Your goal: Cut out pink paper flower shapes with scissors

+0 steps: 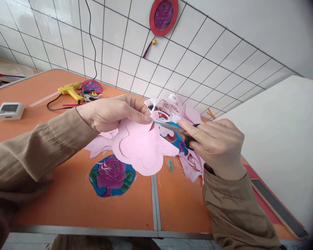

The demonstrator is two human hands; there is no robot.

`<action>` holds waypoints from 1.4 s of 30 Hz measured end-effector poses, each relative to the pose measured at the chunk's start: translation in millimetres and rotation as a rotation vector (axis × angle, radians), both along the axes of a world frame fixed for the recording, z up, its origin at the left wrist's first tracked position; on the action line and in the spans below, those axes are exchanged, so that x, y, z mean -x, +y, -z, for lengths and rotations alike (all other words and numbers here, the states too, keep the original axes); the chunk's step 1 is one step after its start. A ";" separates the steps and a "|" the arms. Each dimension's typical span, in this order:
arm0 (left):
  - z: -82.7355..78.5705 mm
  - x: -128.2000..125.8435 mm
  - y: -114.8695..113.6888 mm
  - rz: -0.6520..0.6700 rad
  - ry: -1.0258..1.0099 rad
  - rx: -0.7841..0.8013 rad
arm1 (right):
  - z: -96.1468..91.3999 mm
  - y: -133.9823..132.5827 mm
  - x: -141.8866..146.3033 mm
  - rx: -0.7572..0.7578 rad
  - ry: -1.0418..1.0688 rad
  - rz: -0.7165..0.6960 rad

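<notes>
Pinched between the thumb and fingers of my left hand [122,111] is a pink flower-shaped sheet [139,146] with a curved line along its inside edge. My right hand [214,139] grips black-handled scissors [176,128], whose blades point left and meet the upper edge of the sheet close to my left thumb. Whether the blades are parted I cannot tell. Below the sheet, a cut-out purple flower print on blue [112,177] lies on the table with thin pink slivers on it. Pink scraps [191,166] are heaped under and behind my right hand.
A yellow glue gun [71,91] with a black cord lies at the back left, near pliers [90,97] and a red-rimmed disc [92,86]. A white box [10,110] sits at left. On the tiled wall hangs a red oval ornament [163,17]. A green clip [170,165] lies mid-table.
</notes>
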State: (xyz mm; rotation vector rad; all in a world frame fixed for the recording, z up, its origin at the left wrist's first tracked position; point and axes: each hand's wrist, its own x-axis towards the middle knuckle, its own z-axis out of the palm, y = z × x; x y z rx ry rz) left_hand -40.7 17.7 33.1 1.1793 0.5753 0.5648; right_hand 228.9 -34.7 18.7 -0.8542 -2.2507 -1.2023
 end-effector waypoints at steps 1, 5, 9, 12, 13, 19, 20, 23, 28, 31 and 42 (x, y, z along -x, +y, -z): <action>-0.1 -0.4 -0.4 -0.012 0.003 0.007 | 0.2 0.0 -0.5 -0.002 -0.002 0.000; 0.0 -1.4 -0.3 -0.037 0.032 0.011 | 0.6 -0.9 -3.1 0.050 0.008 0.005; 1.5 -1.4 1.5 -0.068 0.059 -0.023 | 4.5 -2.2 -0.8 0.283 0.338 -0.008; 4.6 -3.4 0.0 -0.118 0.105 -0.088 | 10.5 -2.1 7.6 0.623 0.877 -0.089; 6.3 -5.1 -1.4 -0.134 0.130 -0.128 | 12.5 -1.9 11.6 0.758 1.021 -0.145; 19.4 -23.1 -15.9 -0.115 0.293 -0.339 | 21.7 -2.3 39.2 1.307 1.315 -0.243; 21.5 -26.0 -18.0 -0.106 0.315 -0.360 | 22.9 -2.9 42.8 1.343 1.331 -0.216; 26.9 -31.5 -21.7 -0.064 0.352 -0.394 | 26.0 -5.2 49.3 1.397 1.302 -0.190; 31.6 -33.5 -21.1 -0.052 0.394 -0.456 | 26.6 -8.4 52.2 1.391 1.295 -0.160; 30.9 -34.1 -21.6 -0.062 0.432 -0.448 | 25.3 -9.8 54.7 1.388 1.279 -0.168; 29.5 -26.9 -10.4 0.094 0.278 -0.168 | 25.2 -8.4 50.2 1.327 1.324 -0.224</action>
